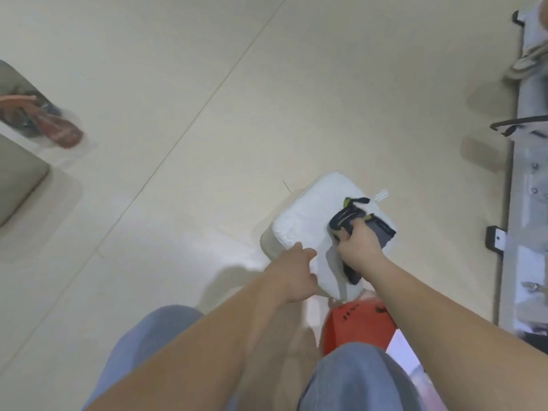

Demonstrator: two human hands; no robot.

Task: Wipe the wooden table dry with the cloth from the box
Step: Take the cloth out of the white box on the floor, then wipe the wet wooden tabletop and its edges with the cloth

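Observation:
A white plastic box [308,215] sits on the pale floor in front of my knees. On its right side lies a dark grey cloth [345,218] with yellow-green trim, partly bunched and hanging over the near edge. My right hand [360,247] is closed around the middle of the cloth. My left hand [296,271] holds the box's near left edge, fingers curled on it. The wooden table is out of view.
A red container [358,324] stands just behind the box by my right knee. A brown sandal [59,129] and a beige cushion edge [17,179] lie at far left. A grey metal frame [522,173] runs down the right side.

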